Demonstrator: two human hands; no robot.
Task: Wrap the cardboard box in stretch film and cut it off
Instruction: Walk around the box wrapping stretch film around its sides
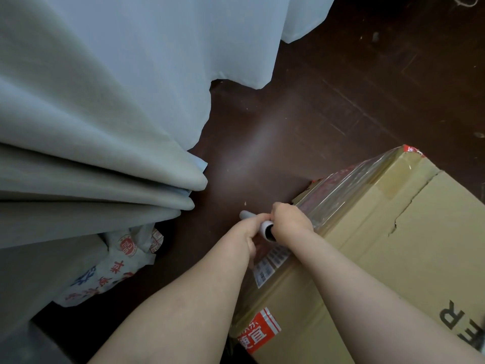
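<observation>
Now keep stretch film [338, 190] taut off the film roll [258, 224], gripped by left hand [248, 233] and right hand [290, 219]. Hug the cardboard box [380, 258] corner at lower right, overlapping earlier turns.

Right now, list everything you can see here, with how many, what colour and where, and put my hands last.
cardboard box: one, brown with red tape patches, lower right on the floor.
stretch film: one clear sheet, over the box's upper left side.
film roll: one, white-grey tube, at the box's left corner between the hands.
curtain: one, pale grey-green, left half, hanging to the floor.
plastic bag: one, white with red and blue print, lower left under the curtain.
floor: dark brown wood, centre and top right.
left hand: one, gripping the roll.
right hand: one, gripping the roll's near end.
</observation>
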